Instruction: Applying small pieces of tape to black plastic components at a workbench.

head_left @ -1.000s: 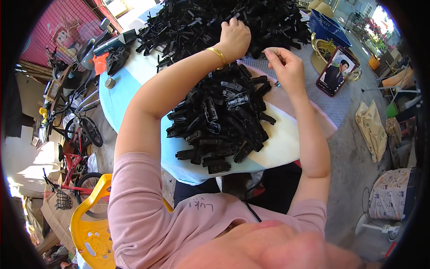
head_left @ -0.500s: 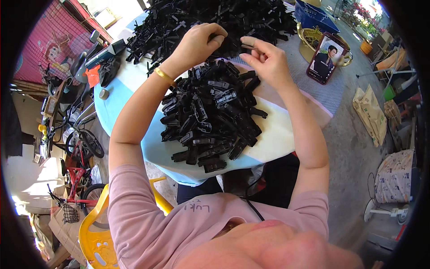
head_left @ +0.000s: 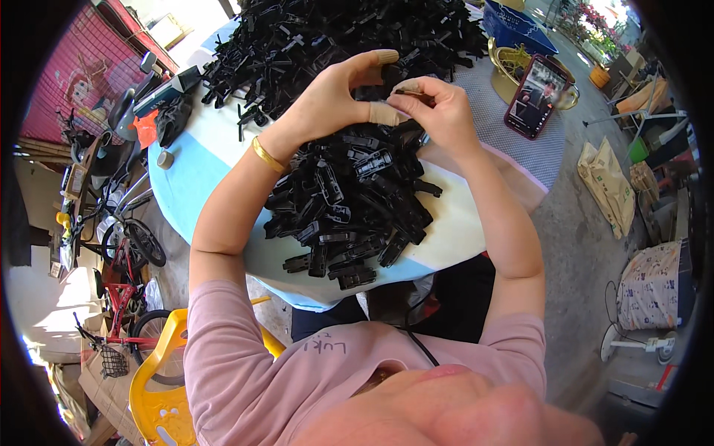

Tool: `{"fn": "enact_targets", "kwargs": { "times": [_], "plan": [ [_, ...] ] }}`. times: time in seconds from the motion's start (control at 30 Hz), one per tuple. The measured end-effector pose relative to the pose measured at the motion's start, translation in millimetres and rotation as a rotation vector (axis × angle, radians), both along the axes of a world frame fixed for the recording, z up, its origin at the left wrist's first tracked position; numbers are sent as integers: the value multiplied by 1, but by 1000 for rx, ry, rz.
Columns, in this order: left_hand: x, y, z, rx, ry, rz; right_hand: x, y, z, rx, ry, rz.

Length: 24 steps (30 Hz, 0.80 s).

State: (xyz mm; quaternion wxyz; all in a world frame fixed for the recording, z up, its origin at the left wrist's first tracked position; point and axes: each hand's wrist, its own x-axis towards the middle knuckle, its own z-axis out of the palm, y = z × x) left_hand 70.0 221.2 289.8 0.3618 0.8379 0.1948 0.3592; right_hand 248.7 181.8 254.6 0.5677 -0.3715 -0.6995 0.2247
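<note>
My left hand (head_left: 336,98) is over the table between two heaps, thumb and fingers spread wide with nothing visible between them. Beige coverings wrap its thumb tip and a fingertip. Close by on the right, my right hand (head_left: 446,113) pinches a small thin dark piece (head_left: 411,93) between thumb and covered forefinger, near the left thumb tip. Below the hands lies a heap of black plastic parts (head_left: 353,201), long and slotted. Beyond them spreads a larger pile of small black plastic pieces (head_left: 327,37).
A cloth-covered round table (head_left: 190,193) carries everything. At its right, a phone (head_left: 535,97) leans on a gold-coloured pot (head_left: 506,70), with a blue box (head_left: 517,30) behind. A small round container (head_left: 165,159) and a black bag (head_left: 175,119) sit at the left. A yellow chair (head_left: 160,379) stands lower left.
My left hand has opened from curled fingers and moved slightly right and down. My right hand has come down a little, its fingertips now nearer the left thumb.
</note>
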Motion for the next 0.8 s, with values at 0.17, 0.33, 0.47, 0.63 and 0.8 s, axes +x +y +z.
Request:
{"fn": "enact_targets", "kwargs": {
  "times": [0.17,0.33,0.47,0.63,0.8],
  "plan": [
    [8,-14,1,433,8,127,0,3,-1,-384,204,73],
    [4,-11,3,185,25,164,1,-5,12,-559,382,240],
    [3,1,-8,-123,-208,80,3,-5,12,-497,496,347],
    [5,-3,-10,-185,-188,65,-2,-6,5,-314,343,211],
    [7,-9,-10,-99,-210,121,-5,-8,6,-171,131,47]
  ]
}}
